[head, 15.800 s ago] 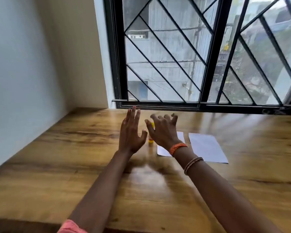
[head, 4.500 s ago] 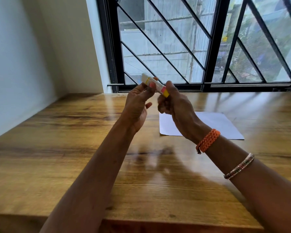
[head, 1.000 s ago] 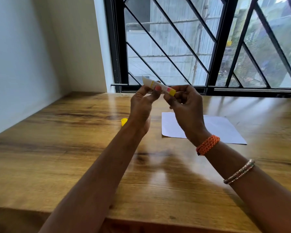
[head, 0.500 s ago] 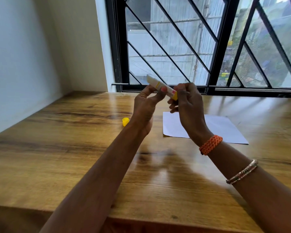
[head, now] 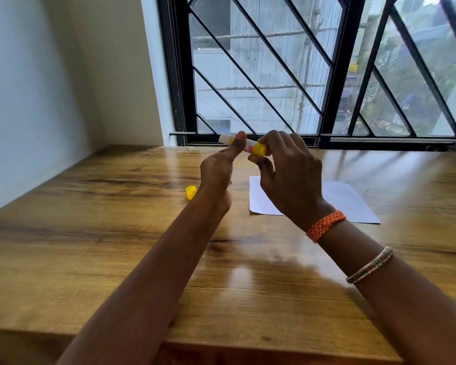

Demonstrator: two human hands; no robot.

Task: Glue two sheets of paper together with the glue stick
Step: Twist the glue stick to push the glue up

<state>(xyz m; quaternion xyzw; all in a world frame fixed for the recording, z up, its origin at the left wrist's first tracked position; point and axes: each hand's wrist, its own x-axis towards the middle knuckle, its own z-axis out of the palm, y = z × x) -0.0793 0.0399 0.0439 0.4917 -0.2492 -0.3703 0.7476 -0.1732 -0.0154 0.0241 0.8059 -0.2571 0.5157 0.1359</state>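
I hold a white and yellow glue stick (head: 250, 146) in the air above the wooden table (head: 116, 233), lying nearly level. My left hand (head: 217, 175) pinches its white barrel with the thumb on top. My right hand (head: 287, 177) grips its yellow base end with the fingertips. Its yellow cap (head: 191, 192) lies on the table, left of my left wrist. White paper (head: 348, 201) lies flat on the table behind my right hand, partly hidden by it; I cannot tell whether it is one sheet or two.
A black barred window (head: 300, 75) runs along the table's far edge. A pale wall (head: 37, 88) bounds the table on the left. The near table edge (head: 248, 346) runs below my forearms.
The glue stick has tipped from slanted to nearly level and dropped slightly. My right fingers have shifted on the yellow base. The cap and paper have stayed in place.
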